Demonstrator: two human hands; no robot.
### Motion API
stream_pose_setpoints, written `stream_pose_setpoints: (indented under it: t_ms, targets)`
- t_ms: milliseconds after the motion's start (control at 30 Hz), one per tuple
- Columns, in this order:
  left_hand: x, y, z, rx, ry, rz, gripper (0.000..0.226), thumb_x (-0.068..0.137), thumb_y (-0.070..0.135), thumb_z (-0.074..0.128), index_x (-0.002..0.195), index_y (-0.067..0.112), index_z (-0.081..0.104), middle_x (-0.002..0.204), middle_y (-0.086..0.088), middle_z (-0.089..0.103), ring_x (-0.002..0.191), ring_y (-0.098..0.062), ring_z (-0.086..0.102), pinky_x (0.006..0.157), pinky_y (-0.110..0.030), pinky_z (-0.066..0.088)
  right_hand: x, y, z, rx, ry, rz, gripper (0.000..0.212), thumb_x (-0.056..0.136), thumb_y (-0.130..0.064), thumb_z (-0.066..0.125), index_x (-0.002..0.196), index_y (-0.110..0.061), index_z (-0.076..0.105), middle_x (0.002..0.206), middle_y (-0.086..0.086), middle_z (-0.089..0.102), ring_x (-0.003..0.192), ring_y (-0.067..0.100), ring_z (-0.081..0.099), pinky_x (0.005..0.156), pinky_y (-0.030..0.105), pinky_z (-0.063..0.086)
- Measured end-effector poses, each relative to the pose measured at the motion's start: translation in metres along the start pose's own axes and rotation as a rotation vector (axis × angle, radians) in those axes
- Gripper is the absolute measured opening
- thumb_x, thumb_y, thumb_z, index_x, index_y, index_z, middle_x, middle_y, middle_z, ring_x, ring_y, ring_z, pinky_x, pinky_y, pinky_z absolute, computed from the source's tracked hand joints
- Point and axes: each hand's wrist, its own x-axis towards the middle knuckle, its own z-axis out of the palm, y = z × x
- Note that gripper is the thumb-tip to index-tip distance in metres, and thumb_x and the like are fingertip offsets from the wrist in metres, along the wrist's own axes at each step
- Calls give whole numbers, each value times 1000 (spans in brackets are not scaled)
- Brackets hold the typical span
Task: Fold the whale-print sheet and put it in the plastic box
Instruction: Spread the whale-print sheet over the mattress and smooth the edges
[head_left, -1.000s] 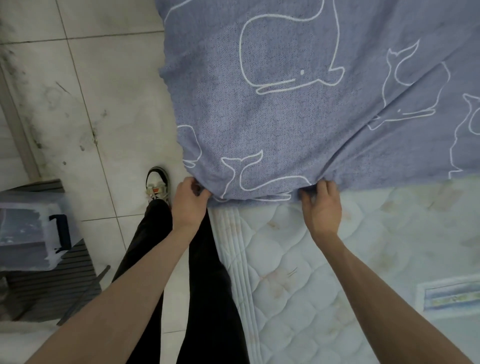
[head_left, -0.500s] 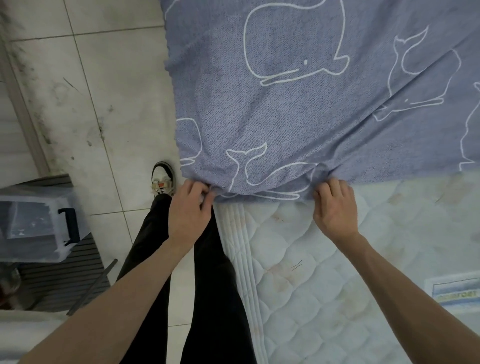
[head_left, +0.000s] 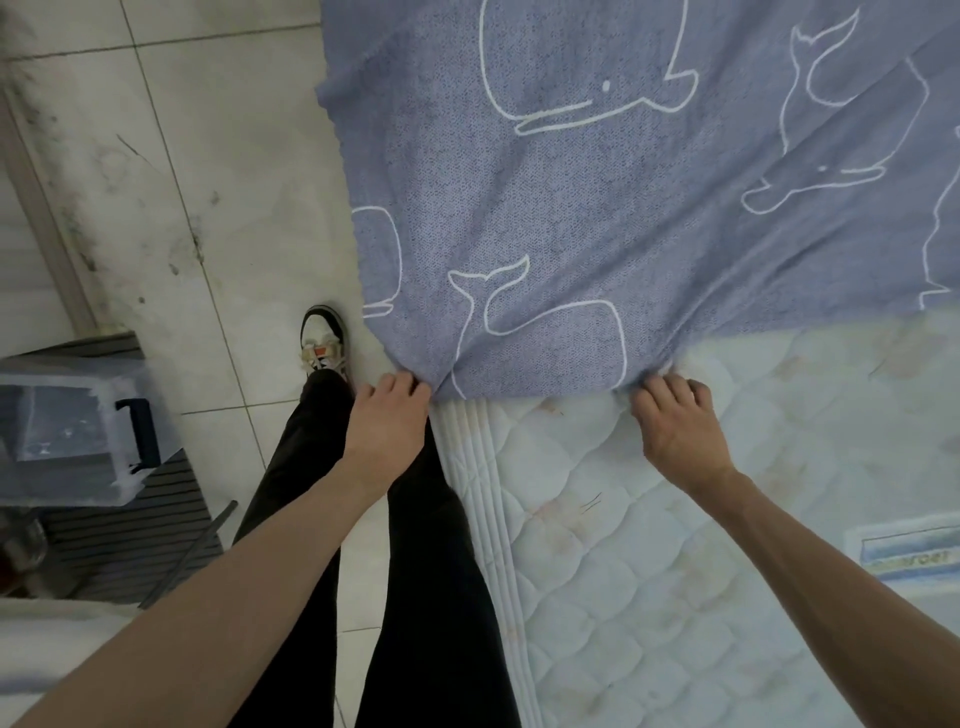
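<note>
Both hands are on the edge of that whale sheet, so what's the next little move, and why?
Probably lift the near edge and carry it forward over the whale-print sheet for a fold: left hand and right hand each pinch that edge, and the sheet lies spread on the mattress.

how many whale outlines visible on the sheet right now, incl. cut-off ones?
6 on the whale-print sheet: top centre, upper right, mid right, near edge, partial at left edge, partial at right edge. Folds and the frame may hide others.
</note>
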Motion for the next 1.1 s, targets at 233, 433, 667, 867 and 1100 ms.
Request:
stream_pose_setpoints:
  t_ms: [233, 433, 667, 867, 1100]
  targets:
    - [25, 13, -6, -1140, -193, -1103, 8, 97, 25, 55, 99, 17, 56, 114, -14, 68, 99, -29, 65, 87, -42, 54, 52, -22, -27, 970, 182, 1342, 24, 101, -32, 45, 112, -14, 55, 99, 2, 66, 84, 21, 60, 73, 34, 46]
    - [56, 8, -10, -1701, 155, -1291, 27, 101, 36, 63, 121, 19, 60, 121, -5, 69, 104, -17, 68, 92, -39, 60, 90, -18, -27, 1452, 318, 1746, 15, 96, -28, 57, 95, -13, 58, 71, 0, 56, 55, 15, 46, 53, 27, 41]
    - [66, 4, 2, -1438, 151, -1221, 24, 100, 30, 63, 109, 7, 65, 106, -8, 69, 102, -27, 66, 85, -36, 53, 102, -11, -29, 1436, 372, 1772, 33, 86, -45, 59, 95, -13, 60, 90, 2, 64, 77, 22, 56, 72, 35, 48]
    - [45, -9, 1, -1723, 355, -1322, 10, 102, 19, 61, 91, 20, 61, 108, -8, 67, 100, -22, 65, 93, -44, 56, 98, -3, -27, 1464, 412, 1803, 30, 97, -26, 55, 118, -7, 64, 115, 13, 72, 91, 24, 67, 79, 34, 55]
    - [48, -11, -11, -1751, 473, -1520, 27, 98, 14, 63, 125, 12, 68, 120, -8, 71, 113, -23, 68, 90, -37, 61, 79, -4, -26, 739, -17, 1771, 47, 96, -25, 54, 141, -9, 49, 141, 5, 53, 125, 19, 53, 106, 33, 45]
